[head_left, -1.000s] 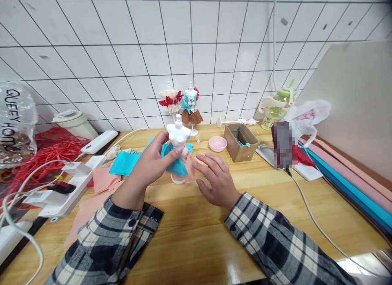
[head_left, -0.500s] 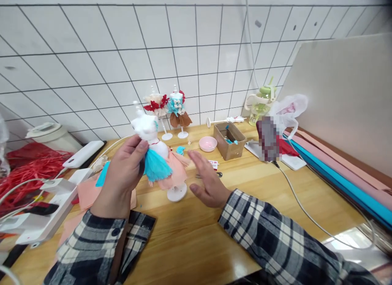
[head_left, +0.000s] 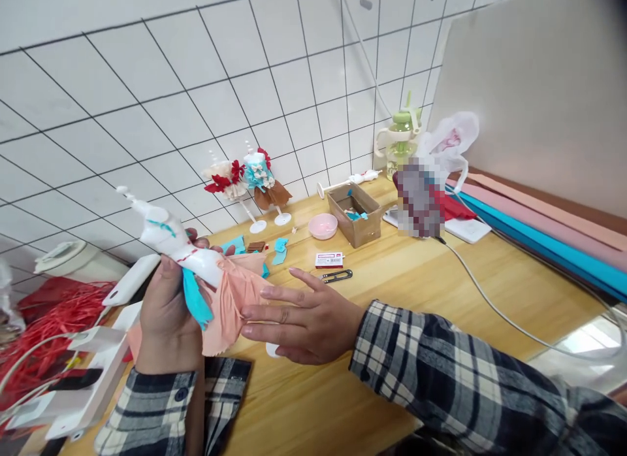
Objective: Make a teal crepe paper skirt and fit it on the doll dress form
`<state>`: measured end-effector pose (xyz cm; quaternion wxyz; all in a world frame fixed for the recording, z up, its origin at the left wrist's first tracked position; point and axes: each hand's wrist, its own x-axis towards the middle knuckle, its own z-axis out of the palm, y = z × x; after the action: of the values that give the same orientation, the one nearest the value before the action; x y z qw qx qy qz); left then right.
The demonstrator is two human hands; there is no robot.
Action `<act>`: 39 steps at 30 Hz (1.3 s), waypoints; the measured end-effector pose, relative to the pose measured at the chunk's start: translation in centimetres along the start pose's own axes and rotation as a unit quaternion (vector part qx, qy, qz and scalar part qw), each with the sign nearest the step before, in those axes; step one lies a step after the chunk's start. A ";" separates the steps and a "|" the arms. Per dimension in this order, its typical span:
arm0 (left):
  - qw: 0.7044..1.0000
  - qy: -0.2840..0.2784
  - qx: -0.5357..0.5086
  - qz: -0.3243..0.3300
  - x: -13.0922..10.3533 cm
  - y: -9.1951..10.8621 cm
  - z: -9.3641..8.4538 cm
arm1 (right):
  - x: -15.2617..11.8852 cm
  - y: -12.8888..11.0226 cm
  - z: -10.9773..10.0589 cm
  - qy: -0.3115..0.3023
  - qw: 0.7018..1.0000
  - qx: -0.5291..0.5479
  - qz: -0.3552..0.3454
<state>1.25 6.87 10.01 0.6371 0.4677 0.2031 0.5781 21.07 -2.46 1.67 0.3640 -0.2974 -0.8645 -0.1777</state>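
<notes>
1. One small white mannequin (head_left: 203, 266) is held above the table (head_left: 431, 299), between the two hands and nearer the left; it tilts, with its neck toward the upper left and its round base (head_left: 272, 349) partly hidden by the right hand.
2. The left hand (head_left: 166, 306) is closed around the mannequin's waist, thumb on the near side, some fingertips showing behind.
3. The right hand (head_left: 308, 319) is open with its fingers spread, their tips against the peach cloth (head_left: 238, 293) on the mannequin and pinching nothing that can be seen.
4. One blue cloth piece (head_left: 196, 299) hangs at the waist beside the peach cloth.
5. Two dressed mannequins (head_left: 259, 175) stand side by side near the wall; one more mannequin (head_left: 362, 177) lies on its side behind the cardboard box (head_left: 372, 227).
6. One pink bowl (head_left: 322, 227) sits just left of that box.
7. One small red-and-white box (head_left: 329, 260) and one pair of snips (head_left: 337, 276) lie beyond the right hand.
8. Several blue scraps (head_left: 280, 248) lie left of the bowl.
</notes>
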 end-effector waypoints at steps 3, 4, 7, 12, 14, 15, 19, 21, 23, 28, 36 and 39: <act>1.000 0.006 -0.017 -0.001 -0.3 0.0 0.3 | 0.0 0.0 0.1 0.022 1.000 -0.015 -0.004; 1.000 0.007 -0.023 -0.003 -0.3 0.0 0.4 | 0.0 -0.1 0.2 0.030 0.999 -0.019 -0.006; 1.000 0.008 -0.028 -0.006 -0.5 0.1 0.8 | 0.0 -0.2 0.3 0.057 0.998 -0.025 -0.011; 1.000 0.018 -0.014 0.006 -0.4 0.3 0.7 | -0.1 -0.4 0.1 0.104 0.994 -0.016 -0.028; 0.999 0.023 0.004 0.022 0.0 0.2 0.5 | -0.2 -0.2 -0.1 0.145 0.989 -0.004 -0.027; 0.999 0.030 0.021 0.037 0.3 0.1 0.3 | -0.3 0.0 -0.2 0.159 0.987 0.004 -0.012; 0.986 0.093 0.113 0.084 1.2 -0.8 -0.1 | -0.8 1.5 0.3 0.078 0.993 0.041 0.074; 0.981 0.114 0.138 0.077 1.4 -1.4 -0.2 | -1.1 2.1 0.8 -0.018 0.995 0.062 0.074; 0.980 0.112 0.154 0.056 1.3 -1.8 -0.1 | -1.3 2.4 1.4 -0.101 0.989 0.088 0.061; 0.984 0.041 0.171 0.018 0.7 -2.1 0.2 | -1.2 1.9 1.7 -0.213 0.967 0.118 0.073; 0.978 0.006 0.210 0.006 0.4 -2.6 0.2 | -1.1 1.5 2.0 -0.263 0.950 0.116 0.122; 0.969 0.022 0.242 0.037 0.3 -2.4 0.4 | -1.2 1.5 2.2 -0.264 0.946 0.139 0.129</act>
<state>2.93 7.30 8.33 0.4788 0.6020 0.3334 0.5452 21.55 -0.62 -0.56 0.1805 -0.3887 -0.9002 0.0774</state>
